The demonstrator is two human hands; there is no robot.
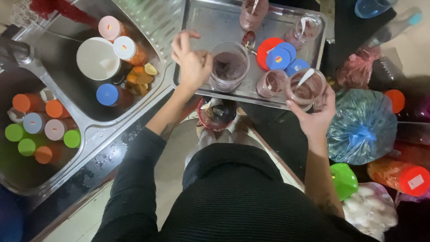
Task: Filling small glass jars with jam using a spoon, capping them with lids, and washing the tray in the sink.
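Seen from above, you stand at a steel tray [201, 27] of small jars of dark reddish paste; your left hand [191, 60] hovers at the rim of the largest open jar [229, 66], thumb and fingertips pinched loosely together, though on what you cannot tell; your right hand [315, 114] wraps curled fingers around a jar with a white spoon [307, 88] at the tray's near edge. By the look of it the filling is partly done: several jars hold paste but stand uncapped; red and blue lids [278, 56] lie loose beside them; capped bottles [42, 127] crowd the sink [92, 130].
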